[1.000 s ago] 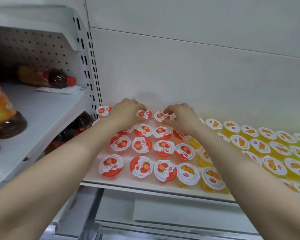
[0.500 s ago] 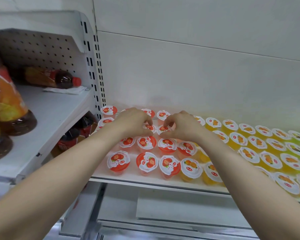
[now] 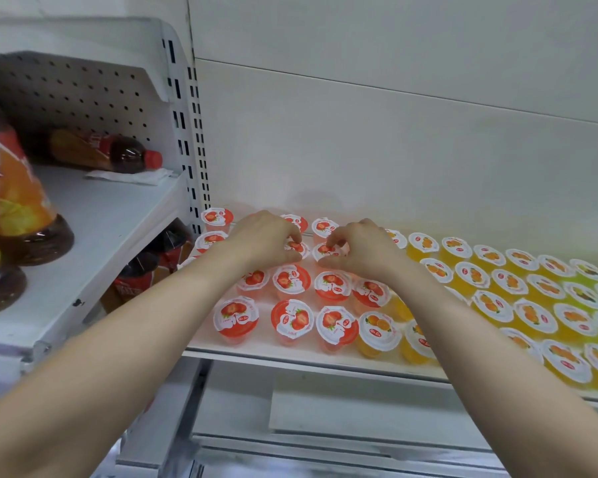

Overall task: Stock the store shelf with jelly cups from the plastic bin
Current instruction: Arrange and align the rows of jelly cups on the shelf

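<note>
Left hand [image 3: 266, 241]: fingers curled, pinched a strawberry jelly cup [image 3: 296, 247] right of the slotted upright [image 3: 195, 174] — hand a row nearer than before.
Right hand [image 3: 363, 250]: fingers curled, pinched the neighbouring cup [image 3: 326, 250] — likewise nearer.

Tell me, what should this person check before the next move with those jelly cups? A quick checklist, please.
1. The left hand has hold of a red cup: ok, fingers and thumb curl round it.
2. The right hand has hold of the neighbouring red cup: ok, it pinches the rim.
3. Both held cups are upright: ok, lids face up.
4. Flavours are sorted: ok, red at the left, orange cups to their right.
5. The front row stands back from the edge of the shelf: ok, a bare strip shows.
6. The plastic bin is within reach: cannot tell, not in view.
</note>
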A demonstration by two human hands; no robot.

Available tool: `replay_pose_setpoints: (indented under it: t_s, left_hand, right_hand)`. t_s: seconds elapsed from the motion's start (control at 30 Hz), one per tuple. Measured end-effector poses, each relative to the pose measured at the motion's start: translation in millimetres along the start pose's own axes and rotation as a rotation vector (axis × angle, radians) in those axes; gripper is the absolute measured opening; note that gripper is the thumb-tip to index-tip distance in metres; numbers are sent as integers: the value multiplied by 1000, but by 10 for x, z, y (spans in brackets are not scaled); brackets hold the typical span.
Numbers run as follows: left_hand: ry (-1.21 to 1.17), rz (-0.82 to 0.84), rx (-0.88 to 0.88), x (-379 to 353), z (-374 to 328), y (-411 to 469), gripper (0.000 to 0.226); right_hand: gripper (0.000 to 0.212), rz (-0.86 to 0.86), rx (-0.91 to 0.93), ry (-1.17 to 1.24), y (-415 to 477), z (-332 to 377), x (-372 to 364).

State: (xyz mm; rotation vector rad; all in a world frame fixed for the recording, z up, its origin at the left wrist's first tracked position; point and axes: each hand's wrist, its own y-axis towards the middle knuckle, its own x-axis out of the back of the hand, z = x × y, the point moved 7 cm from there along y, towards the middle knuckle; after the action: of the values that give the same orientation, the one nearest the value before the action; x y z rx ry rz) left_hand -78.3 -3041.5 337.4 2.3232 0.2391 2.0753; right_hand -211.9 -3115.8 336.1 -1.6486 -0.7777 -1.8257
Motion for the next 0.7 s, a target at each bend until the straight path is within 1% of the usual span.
replay_pose_setpoints:
  t_s: [0.13,0.23,0.3,0.4,0.5,0.7]
  left_hand:
    - [15,-36,-4,25,-21,-46,37]
    - [-24,-68,-6,84,-5,-140,33]
    - [-63,-62,-27,98,-9,-232,31]
    - [-86,-34,-55,82,-60,-384,35]
    - [-44,-31,-74,60,-149,-488,39]
    - [-10,-30,-71,48,-223,-573,39]
  right_hand:
    - [45,-1,2,40,-88,-7,59]
    - [35,-46,32,138,-237,-27,144]
    - [31,-59,68,177,-360,-23,160]
    - [35,-49,83,174,-519,28,135]
    - [41,-39,89,113,-597,134,92]
    - [45,-44,44,68,-640,189,81]
